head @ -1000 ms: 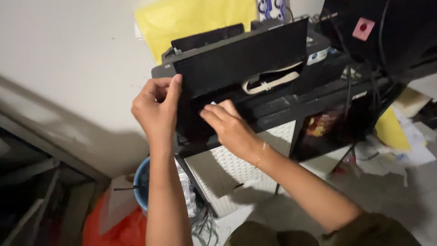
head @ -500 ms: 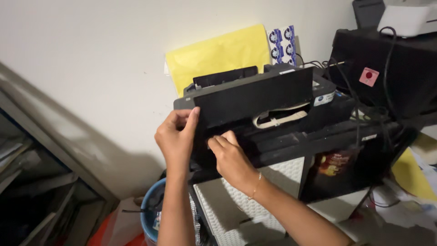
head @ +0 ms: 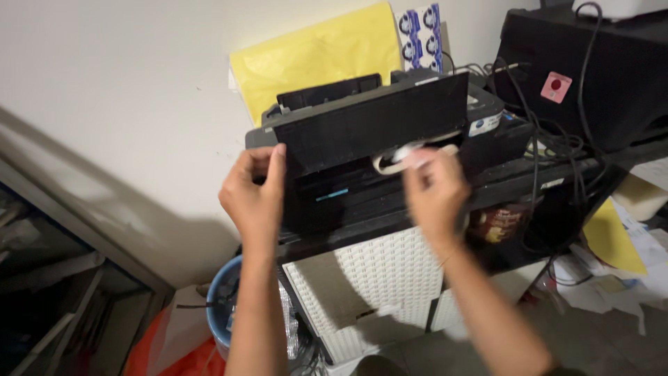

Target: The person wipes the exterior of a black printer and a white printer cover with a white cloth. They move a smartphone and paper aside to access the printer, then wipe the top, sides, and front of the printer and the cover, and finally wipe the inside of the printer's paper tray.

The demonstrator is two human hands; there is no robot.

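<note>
**Printer cover held up, right hand at the ribbon**

Since the frame half a second earlier, the right hand (head: 435,191) has shifted from the lower-left part of the printer's open interior to the right, up to the pale ribbon cable (head: 400,154). The left hand (head: 254,195) keeps its place on the left edge of the raised cover.

The printer (head: 362,174) is a black, boxy unit standing on the top of a white woven-pattern cabinet (head: 376,278), against the wall. Its flat black cover (head: 372,125) is tilted upward, exposing a dark interior with a short light-blue strip (head: 332,194) near the left. A black paper support (head: 327,90) rises at the rear edge.

Grip state: the left hand is clamped on the cover's left edge, thumb in front, fingers behind. The right hand's fingers are bunched at the ribbon cable; motion blur prevents confirming whether they pinch it or only touch it.

Visibility limits:
- The right hand is blurred and covers the right portion of the interior.
- The interior is dark; its parts are hard to make out.
- The cover hides the printer's upper rear section.
- The yellow sheet (head: 313,56) on the wall is partly concealed by the printer.
- The blue bucket (head: 221,299) beside the cabinet is partly concealed by the left forearm.
</note>
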